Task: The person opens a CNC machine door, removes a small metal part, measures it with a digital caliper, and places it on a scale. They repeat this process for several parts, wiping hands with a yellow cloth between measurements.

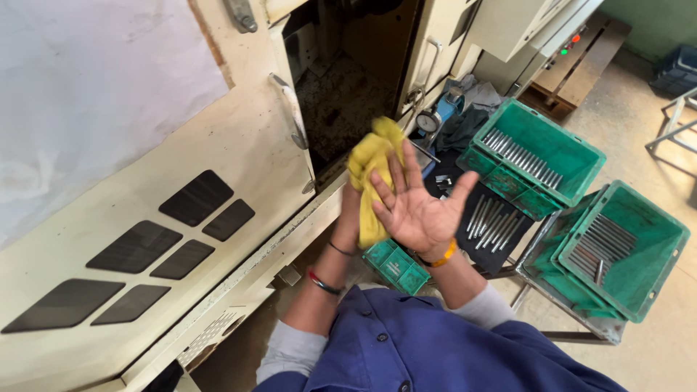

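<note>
My right hand [417, 210] is held palm up in front of me, fingers spread, with dark grime on the palm. A yellow cloth [372, 163] lies against its fingers. My left hand [351, 207] is mostly hidden behind the cloth and grips it, pressing it onto my right hand. Both forearms carry wrist bands and grey sleeves under a blue work shirt. Behind the hands stands a cream machine [218, 181] with its door open on a dark chamber [348, 94].
A green crate [573, 156] holds a row of metal rods. A second green crate [653, 239] at the right holds more. Loose rods [494, 225] lie on a dark mat. A small green box [398, 267] sits below my hands. A dial gauge [428, 122] stands by the machine.
</note>
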